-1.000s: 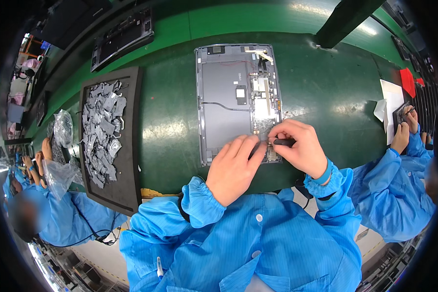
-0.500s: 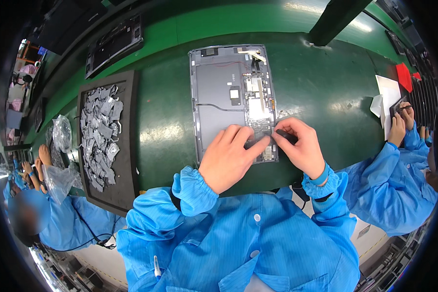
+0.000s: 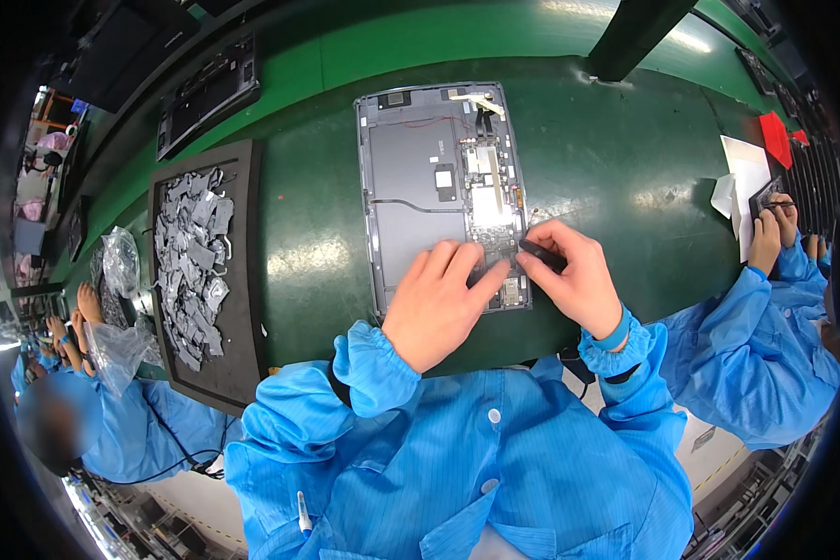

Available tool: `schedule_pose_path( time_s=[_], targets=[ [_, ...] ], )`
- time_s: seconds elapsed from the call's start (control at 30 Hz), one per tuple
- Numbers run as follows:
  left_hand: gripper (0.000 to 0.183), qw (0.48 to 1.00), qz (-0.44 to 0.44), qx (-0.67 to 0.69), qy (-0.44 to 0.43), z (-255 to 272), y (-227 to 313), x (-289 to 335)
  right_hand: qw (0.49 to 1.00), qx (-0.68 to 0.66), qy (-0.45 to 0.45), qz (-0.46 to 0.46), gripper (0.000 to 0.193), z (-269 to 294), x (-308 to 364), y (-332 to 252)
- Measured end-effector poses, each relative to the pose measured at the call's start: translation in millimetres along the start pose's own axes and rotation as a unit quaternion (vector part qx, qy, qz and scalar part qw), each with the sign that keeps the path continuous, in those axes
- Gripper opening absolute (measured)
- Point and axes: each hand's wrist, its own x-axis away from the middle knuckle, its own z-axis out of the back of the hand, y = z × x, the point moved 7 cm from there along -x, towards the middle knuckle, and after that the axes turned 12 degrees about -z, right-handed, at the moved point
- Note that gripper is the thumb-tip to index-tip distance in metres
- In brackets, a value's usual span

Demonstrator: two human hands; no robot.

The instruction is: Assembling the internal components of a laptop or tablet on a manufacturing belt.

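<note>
An opened tablet-like grey casing (image 3: 409, 154) lies on the green table in front of me, with a circuit board (image 3: 491, 210) along its right side. My left hand (image 3: 436, 301) rests over the casing's lower part, thumb and fingers bent together near the board's lower end. Something dark shows between thumb and forefinger, too covered to name. My right hand (image 3: 581, 278) pinches a short black stick-like tool (image 3: 543, 256) at the casing's lower right edge. The tool's tip and the spot beneath my fingertips are hidden.
Left of the casing, a black foam tray (image 3: 246, 233) holds many small grey and black parts. Another opened casing (image 3: 210, 98) lies at the back left. Clear plastic bags (image 3: 119, 350) sit at far left. Co-workers work on both sides; white paper (image 3: 745, 182) lies at right.
The casing appears slightly farther left in the picture. My right fingers and the black tool have tilted and shifted a little; my left hand stays almost in place.
</note>
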Motion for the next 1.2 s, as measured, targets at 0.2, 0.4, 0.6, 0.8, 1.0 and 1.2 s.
schedule_pose_path(
  time_s=[0.2, 0.4, 0.6, 0.8, 1.0, 1.2],
  targets=[
    [0.044, 1.000, 0.009, -0.003, 0.020, -3, 3, 4, 1.000, 0.002, 0.005, -0.001, 0.020, -1, -1, 1],
    [0.044, 0.999, 0.018, -0.038, 0.014, -5, 11, 6, 1.000, 0.007, 0.007, -0.008, 0.021, 0, -1, 2],
    [0.051, 0.997, 0.053, -0.045, 0.013, -5, 19, 9, 1.000, 0.028, 0.003, -0.002, 0.021, 0, 2, -4],
    [0.053, 0.998, 0.054, -0.019, 0.019, -3, 15, 11, 0.999, 0.040, 0.017, 0.026, 0.012, 10, 7, -4],
    [0.051, 0.991, 0.080, 0.079, 0.076, 7, 7, 16, 0.984, 0.102, 0.018, 0.145, 0.016, 14, 13, -29],
    [0.045, 0.991, 0.076, 0.083, 0.074, 8, 6, 17, 0.950, 0.198, 0.002, 0.242, 0.025, 6, 17, -41]
  ],
)
